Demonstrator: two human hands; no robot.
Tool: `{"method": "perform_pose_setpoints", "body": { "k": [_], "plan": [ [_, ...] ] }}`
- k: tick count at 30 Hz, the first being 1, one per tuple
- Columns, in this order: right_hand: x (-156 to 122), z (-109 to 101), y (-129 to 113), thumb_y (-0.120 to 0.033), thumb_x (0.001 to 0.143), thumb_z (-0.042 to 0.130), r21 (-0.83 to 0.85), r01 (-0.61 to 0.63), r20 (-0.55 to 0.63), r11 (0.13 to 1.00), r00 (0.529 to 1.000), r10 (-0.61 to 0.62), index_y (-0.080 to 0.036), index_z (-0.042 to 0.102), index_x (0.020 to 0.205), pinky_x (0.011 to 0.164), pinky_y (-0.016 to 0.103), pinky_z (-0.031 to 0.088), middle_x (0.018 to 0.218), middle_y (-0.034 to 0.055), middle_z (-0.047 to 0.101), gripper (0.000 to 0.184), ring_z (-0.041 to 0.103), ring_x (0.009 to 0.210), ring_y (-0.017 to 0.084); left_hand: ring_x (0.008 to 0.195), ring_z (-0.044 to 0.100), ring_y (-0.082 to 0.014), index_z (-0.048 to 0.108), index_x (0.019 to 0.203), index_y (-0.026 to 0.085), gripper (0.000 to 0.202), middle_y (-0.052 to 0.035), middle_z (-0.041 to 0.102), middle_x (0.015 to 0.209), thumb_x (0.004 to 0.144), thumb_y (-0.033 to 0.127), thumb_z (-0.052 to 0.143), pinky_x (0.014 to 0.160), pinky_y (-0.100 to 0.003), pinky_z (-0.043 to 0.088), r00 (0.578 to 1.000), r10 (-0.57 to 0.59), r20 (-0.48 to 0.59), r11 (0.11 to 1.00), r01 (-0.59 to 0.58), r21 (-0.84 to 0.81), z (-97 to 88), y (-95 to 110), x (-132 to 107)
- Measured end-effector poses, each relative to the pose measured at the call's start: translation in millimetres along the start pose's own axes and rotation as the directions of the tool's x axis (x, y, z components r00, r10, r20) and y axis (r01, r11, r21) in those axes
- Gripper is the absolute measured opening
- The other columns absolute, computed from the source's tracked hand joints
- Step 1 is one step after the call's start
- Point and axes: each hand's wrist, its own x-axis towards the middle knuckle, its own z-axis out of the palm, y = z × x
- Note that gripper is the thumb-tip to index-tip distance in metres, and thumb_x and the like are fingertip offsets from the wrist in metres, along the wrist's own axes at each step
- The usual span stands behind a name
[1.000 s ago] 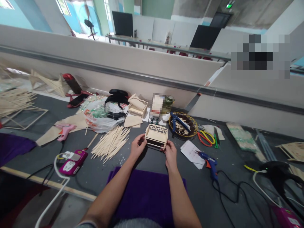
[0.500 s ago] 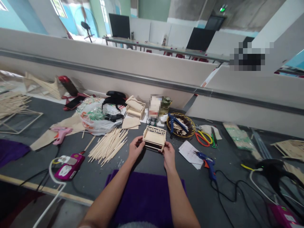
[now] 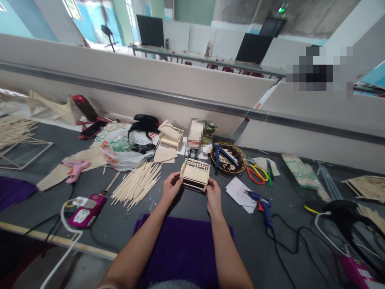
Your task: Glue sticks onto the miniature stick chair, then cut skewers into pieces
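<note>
Between my two hands is a small wooden model bench [image 3: 195, 175] with a lattice back and a flat seat, its back turned away from me. My left hand [image 3: 172, 187] pinches its left end between thumb and fingers. At its right end, my right hand [image 3: 213, 195] grips the lower corner; some of those fingertips are hidden. A bundle of thin wooden sticks [image 3: 136, 184] lies left of my left hand. Below my forearms a purple cloth [image 3: 183, 245] is spread at the table's edge.
Right of my hands lie a blue glue gun [image 3: 264, 206], white papers [image 3: 240, 194] and red-and-yellow-handled scissors [image 3: 257, 174]. Blue pliers [image 3: 224, 155] rest on a round basket [image 3: 244, 162]. On the left are a pink glue gun [image 3: 75, 169], a magenta power strip [image 3: 87, 210] and a plastic bag [image 3: 120, 156].
Both hands keep hold of the model bench in nearly the same place. The whole view has shifted very slightly.
</note>
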Motion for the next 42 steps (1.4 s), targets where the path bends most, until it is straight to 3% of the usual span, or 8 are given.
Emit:
{"method": "perform_pose_setpoints", "body": {
  "k": [7,42],
  "plan": [
    [-0.1,0.1,0.5,-0.026,0.060,0.057,-0.002,0.004,-0.010,1.000,1.000,-0.004,-0.018,0.063,0.090,0.057,0.023,0.043,0.084,0.0017,0.070,0.032,0.057,0.064,0.013,0.073,0.061,-0.0148,0.069,0.098,0.015,0.032,-0.0034,0.067,0.080,0.073,0.036,0.069,0.072,-0.028,0.049,1.000,-0.002,-0.021,1.000,0.002,-0.020,1.5,1.6,-0.8],
    [1.0,-0.7,2.8,-0.024,0.060,0.057,0.050,-0.025,-0.008,0.998,1.000,0.025,-0.017,0.064,0.091,0.061,0.024,0.044,0.084,0.0013,0.069,0.032,0.058,0.068,0.014,0.068,0.059,-0.0129,0.069,0.097,0.015,0.035,-0.0018,0.066,0.075,0.071,0.038,0.072,0.068,-0.026,0.048,0.999,-0.032,-0.010,0.997,0.031,-0.074,0.9,4.6,-0.4]
  ]
}}
